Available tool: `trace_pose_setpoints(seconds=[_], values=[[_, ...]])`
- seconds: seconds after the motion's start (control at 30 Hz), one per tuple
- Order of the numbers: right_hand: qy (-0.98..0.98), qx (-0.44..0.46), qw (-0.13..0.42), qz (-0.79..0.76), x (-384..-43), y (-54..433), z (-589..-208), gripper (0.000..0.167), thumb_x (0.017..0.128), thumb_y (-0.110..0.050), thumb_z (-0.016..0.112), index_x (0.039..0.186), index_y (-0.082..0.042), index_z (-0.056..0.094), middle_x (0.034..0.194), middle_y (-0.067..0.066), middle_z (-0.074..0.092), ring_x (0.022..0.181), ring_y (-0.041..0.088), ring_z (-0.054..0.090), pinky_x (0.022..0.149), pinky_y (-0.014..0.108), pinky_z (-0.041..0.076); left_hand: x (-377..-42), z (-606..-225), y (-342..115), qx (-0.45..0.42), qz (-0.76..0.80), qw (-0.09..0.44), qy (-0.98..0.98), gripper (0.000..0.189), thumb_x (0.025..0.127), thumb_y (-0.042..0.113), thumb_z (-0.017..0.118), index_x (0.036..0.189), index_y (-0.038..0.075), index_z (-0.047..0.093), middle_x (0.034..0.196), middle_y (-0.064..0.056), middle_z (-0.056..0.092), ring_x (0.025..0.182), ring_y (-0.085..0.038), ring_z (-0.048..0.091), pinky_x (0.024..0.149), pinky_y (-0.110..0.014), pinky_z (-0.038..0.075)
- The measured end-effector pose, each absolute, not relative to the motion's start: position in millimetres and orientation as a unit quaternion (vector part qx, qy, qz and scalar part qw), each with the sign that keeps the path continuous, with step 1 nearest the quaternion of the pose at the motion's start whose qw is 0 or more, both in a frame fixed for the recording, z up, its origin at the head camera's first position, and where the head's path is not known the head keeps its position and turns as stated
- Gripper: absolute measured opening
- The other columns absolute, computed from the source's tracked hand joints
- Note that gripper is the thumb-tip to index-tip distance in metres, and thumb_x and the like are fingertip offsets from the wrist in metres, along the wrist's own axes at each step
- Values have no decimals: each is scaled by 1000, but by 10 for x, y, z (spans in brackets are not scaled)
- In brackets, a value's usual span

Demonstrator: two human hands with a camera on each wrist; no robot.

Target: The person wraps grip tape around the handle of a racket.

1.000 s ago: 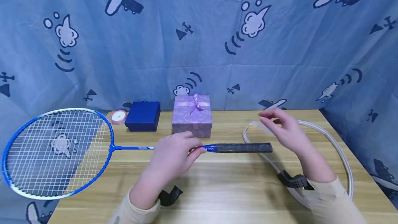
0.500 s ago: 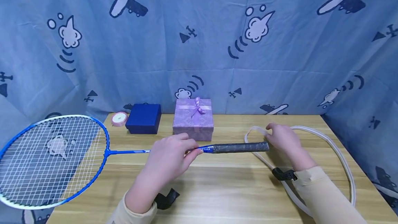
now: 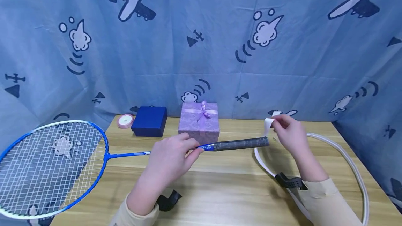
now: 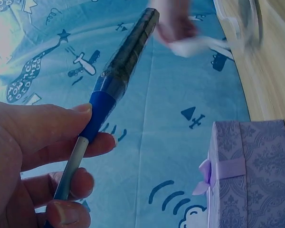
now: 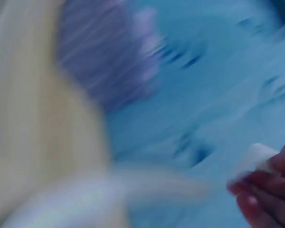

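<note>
Your badminton racket (image 3: 128, 155) has a blue-and-white frame (image 3: 106, 156), white strings (image 3: 56, 166) and a black grip (image 3: 242, 144); your strip (image 3: 268, 125) is white. Your sleeves (image 3: 326, 194) are cream. You have a lilac gift box (image 3: 193, 121) with a damask pattern and a purple bow (image 3: 205, 111), a plain deep-blue box (image 3: 149, 121), and a pink ribbon roll (image 3: 125, 121) with a white centre. Your table (image 3: 220, 198) shows tan wood grain; the blue curtain (image 3: 216, 51) carries navy-and-white planes (image 3: 136, 1) and clouds (image 3: 267, 32).

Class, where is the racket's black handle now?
In the head view, the black handle is right of centre, between the left hand gripping the racket and the right hand holding the white strip.
</note>
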State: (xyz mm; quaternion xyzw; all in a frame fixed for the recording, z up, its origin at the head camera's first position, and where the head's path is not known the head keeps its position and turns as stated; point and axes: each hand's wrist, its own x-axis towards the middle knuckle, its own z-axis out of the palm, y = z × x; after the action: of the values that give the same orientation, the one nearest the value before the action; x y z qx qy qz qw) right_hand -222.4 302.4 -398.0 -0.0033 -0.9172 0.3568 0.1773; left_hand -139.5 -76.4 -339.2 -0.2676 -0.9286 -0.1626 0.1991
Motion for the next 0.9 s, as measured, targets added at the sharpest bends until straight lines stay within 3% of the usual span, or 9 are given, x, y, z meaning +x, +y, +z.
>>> trace_pose_setpoints(seconds=[0.1, 0.17, 0.23, 0.3, 0.4, 0.63, 0.73, 0.9], values=[[-830, -8, 259, 494, -2018, 2922, -3663, 28, 105, -19, 60, 113, 5, 72, 100, -2, 76, 80, -2, 69, 72, 10, 54, -1431, -3399, -757, -266, -160, 208, -928, 10, 94, 39, 77, 92, 29, 80, 75, 14, 64, 57, -2, 48, 47, -19, 32], [-752, 35, 301, 585, -1879, 2844, -3494, 28, 105, -13, 60, 111, 12, 70, 97, -4, 77, 84, 3, 74, 77, 13, 56, -1463, -3399, -750, -270, -156, 215, -926, 11, 94, 38, 77, 91, 28, 80, 75, 13, 64, 57, -2, 49, 46, -19, 32], [-679, 95, 312, 657, -1745, 2742, -3364, 27, 104, -6, 59, 108, 20, 67, 95, 3, 79, 87, 12, 77, 82, 19, 58, -1502, -3391, -736, -274, -153, 224, -923, 12, 94, 38, 77, 91, 27, 80, 75, 12, 65, 56, -3, 50, 46, -19, 32], [-627, 154, 291, 707, -1629, 2617, -3275, 22, 102, 4, 58, 106, 25, 62, 96, 16, 78, 88, 22, 79, 86, 25, 60, -1542, -3375, -718, -276, -154, 232, -920, 12, 94, 39, 77, 91, 27, 79, 74, 12, 64, 55, -3, 49, 45, -19, 32], [-604, 197, 246, 732, -1491, 2419, -3202, 15, 97, 15, 58, 106, 26, 60, 92, 21, 76, 83, 28, 79, 82, 31, 62, -1593, -3352, -684, -276, -153, 244, -917, 13, 94, 40, 76, 92, 27, 79, 72, 12, 62, 54, -4, 47, 44, -20, 31], [-644, 217, 133, 721, -1343, 1989, -3265, 29, 95, 17, 60, 122, 7, 56, 89, 8, 78, 76, 25, 78, 77, 38, 63, -1570, -3300, -689, -272, -152, 267, -912, 12, 96, 39, 74, 92, 29, 80, 69, 12, 57, 54, -4, 46, 42, -21, 29], [-655, 231, 92, 714, -1347, 1839, -3364, 26, 96, 15, 60, 118, 3, 56, 92, 8, 77, 77, 25, 78, 76, 40, 63, -1558, -3264, -704, -271, -153, 281, -908, 11, 95, 36, 74, 91, 28, 80, 70, 12, 57, 54, -5, 47, 42, -22, 29], [-676, 240, 63, 694, -1328, 1647, -3506, 14, 97, 10, 62, 110, 6, 65, 90, 9, 75, 77, 24, 77, 72, 40, 63, -1514, -3230, -746, -270, -150, 295, -904, 11, 95, 35, 74, 91, 26, 79, 72, 10, 58, 55, -7, 49, 43, -23, 31]])
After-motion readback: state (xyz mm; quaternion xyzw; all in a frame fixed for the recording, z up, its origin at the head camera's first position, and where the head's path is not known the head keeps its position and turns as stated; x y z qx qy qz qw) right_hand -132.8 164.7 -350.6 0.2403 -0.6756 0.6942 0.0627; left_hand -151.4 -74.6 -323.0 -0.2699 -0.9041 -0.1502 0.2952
